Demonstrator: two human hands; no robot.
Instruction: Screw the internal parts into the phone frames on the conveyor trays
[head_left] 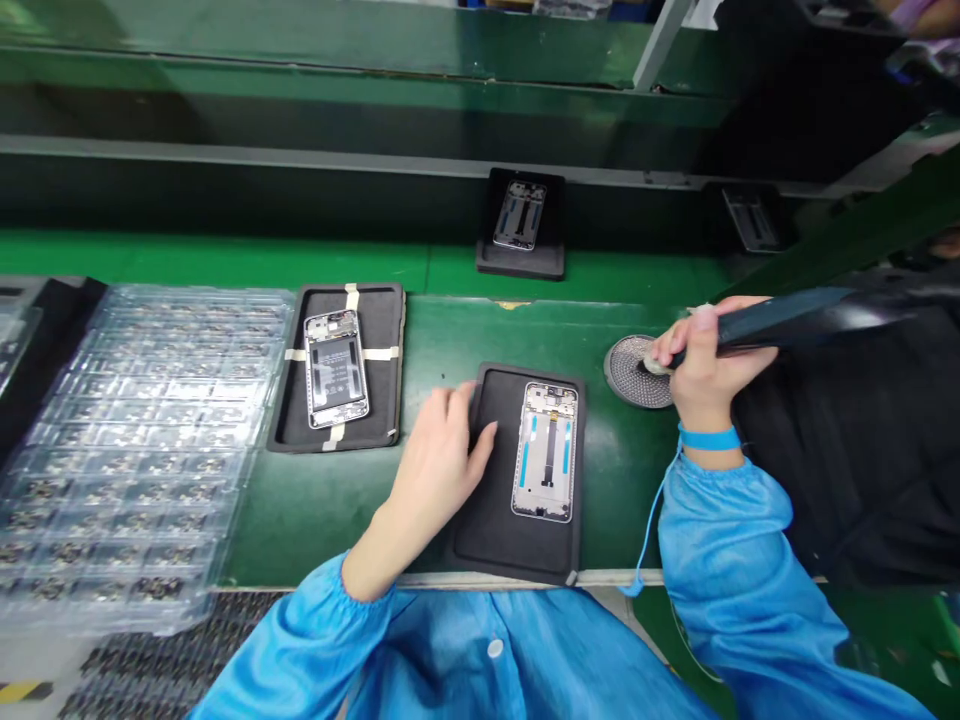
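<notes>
My left hand [442, 465] rests on the left part of a black rubber mat [487, 530], holding nothing, its fingers a little apart. On that mat lies a phone's metal mid-frame [545, 452] with blue strips, to the right of my hand. My right hand [709, 365] grips a black electric screwdriver [780, 325]. The screwdriver's tip is hidden by my fingers, close over a round perforated metal dish [626, 372].
Left of the mat, a second mat [386, 330] holds a phone frame [335, 368] taped in place. A stack of clear blister trays [142, 440] lies further left. Further mats with frames [520, 215] stand on the green conveyor behind a raised rail [375, 160].
</notes>
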